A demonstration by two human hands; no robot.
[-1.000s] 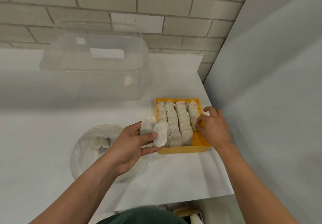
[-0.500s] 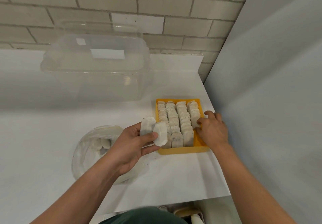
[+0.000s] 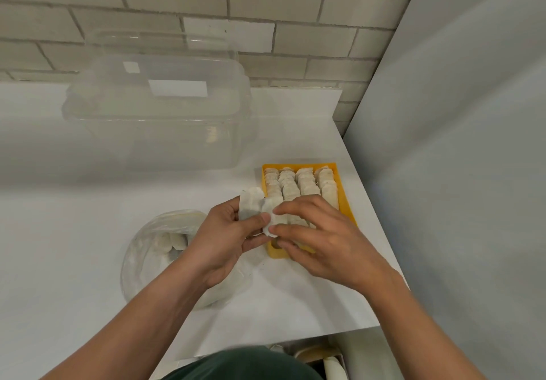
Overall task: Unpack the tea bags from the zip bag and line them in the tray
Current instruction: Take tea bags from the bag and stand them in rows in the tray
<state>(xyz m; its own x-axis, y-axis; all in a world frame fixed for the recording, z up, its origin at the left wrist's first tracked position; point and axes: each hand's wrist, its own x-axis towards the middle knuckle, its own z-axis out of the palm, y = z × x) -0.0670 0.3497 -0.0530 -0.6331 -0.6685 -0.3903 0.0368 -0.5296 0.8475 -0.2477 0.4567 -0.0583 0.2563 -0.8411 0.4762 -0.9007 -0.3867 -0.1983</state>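
Left hand (image 3: 224, 237) gripping pale tea bags (image 3: 251, 205), right hand (image 3: 322, 240) pinching one, yellow tray (image 3: 344, 199) nearly full

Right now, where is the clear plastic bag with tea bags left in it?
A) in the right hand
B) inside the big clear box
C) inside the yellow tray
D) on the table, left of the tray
D: the plastic bag lies on the table left of the yellow tray, tea bags showing inside it.
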